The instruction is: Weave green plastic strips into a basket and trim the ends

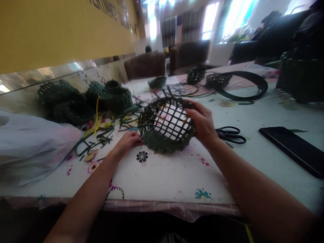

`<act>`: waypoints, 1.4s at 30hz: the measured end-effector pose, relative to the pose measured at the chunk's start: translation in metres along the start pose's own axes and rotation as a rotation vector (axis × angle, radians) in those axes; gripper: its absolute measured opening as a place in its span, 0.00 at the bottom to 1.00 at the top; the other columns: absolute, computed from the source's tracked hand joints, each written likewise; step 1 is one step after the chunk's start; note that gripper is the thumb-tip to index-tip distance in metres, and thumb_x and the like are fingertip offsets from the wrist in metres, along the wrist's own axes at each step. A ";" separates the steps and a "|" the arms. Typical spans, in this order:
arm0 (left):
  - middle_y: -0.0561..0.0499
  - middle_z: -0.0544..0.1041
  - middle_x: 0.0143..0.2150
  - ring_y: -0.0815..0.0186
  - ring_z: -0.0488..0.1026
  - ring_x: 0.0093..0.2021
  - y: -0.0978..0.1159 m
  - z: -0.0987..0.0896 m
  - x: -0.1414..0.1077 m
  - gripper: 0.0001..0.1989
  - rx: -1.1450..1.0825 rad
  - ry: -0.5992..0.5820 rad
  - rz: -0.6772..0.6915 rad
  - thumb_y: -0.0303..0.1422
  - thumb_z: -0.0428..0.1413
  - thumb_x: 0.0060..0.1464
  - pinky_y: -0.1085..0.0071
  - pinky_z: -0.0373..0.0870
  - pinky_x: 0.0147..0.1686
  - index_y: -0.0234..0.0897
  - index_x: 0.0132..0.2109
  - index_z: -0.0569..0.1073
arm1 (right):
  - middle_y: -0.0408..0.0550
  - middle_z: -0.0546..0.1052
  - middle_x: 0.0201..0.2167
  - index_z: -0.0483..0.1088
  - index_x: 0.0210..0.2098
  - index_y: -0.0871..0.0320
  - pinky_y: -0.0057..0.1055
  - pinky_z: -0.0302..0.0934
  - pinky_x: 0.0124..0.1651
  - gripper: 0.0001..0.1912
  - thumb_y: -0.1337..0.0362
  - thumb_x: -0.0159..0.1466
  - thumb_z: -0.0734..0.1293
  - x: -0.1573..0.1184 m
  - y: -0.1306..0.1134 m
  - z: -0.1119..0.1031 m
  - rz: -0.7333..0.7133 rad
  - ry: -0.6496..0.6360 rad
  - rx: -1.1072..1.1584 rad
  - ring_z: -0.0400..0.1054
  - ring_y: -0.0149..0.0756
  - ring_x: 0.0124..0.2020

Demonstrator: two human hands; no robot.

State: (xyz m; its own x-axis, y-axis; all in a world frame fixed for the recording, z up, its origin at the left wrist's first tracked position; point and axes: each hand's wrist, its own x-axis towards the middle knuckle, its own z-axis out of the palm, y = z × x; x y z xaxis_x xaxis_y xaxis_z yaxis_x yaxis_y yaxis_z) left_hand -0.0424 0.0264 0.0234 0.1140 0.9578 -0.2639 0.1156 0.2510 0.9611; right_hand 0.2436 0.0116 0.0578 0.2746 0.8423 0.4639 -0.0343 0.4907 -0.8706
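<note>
A dark green woven basket (165, 143) is tilted on its side above the floral tablecloth, its open lattice facing me. My right hand (202, 119) grips its right rim, thumb and fingers closed around the edge. At the lower left side of the basket is my left hand (130, 139), fingers curled, close against the weave; whatever is between those fingertips is hidden. Black-handled scissors (231, 135) lie just right of my right hand. Loose green and yellow strip offcuts (103, 135) are scattered left of the basket.
Several dark woven baskets (108, 96) stand at the back left. A white plastic bag (30, 145) fills the left edge. Rightward lies a black phone (291, 148); behind it are a coiled dark band (260, 84) and a small basket (196, 75). Brown chairs (189, 55) stand beyond the table.
</note>
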 end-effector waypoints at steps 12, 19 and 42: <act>0.52 0.75 0.28 0.70 0.76 0.30 -0.001 -0.003 0.001 0.09 -0.077 -0.021 -0.036 0.22 0.60 0.42 0.72 0.77 0.37 0.33 0.29 0.67 | 0.44 0.78 0.41 0.77 0.44 0.49 0.41 0.66 0.47 0.17 0.63 0.56 0.66 0.002 0.005 -0.003 0.009 0.001 0.007 0.70 0.42 0.44; 0.52 0.73 0.28 0.69 0.77 0.31 0.000 0.000 0.001 0.09 -0.118 0.025 -0.061 0.21 0.60 0.42 0.71 0.77 0.37 0.32 0.29 0.67 | 0.43 0.79 0.39 0.77 0.43 0.50 0.41 0.67 0.46 0.16 0.64 0.55 0.67 0.001 0.002 -0.002 0.058 0.013 0.059 0.71 0.41 0.42; 0.52 0.72 0.24 0.71 0.74 0.27 0.003 0.014 -0.002 0.11 0.049 0.118 -0.050 0.18 0.53 0.51 0.71 0.76 0.35 0.33 0.25 0.63 | 0.43 0.79 0.39 0.77 0.43 0.51 0.43 0.67 0.49 0.16 0.66 0.56 0.65 -0.004 0.001 0.004 -0.074 0.001 -0.036 0.72 0.40 0.43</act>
State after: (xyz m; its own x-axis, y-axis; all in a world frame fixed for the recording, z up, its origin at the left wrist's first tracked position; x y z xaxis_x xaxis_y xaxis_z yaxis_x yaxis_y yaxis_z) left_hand -0.0288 0.0231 0.0255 -0.0101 0.9547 -0.2973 0.1663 0.2948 0.9410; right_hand 0.2384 0.0095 0.0553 0.2764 0.8036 0.5271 0.0208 0.5433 -0.8393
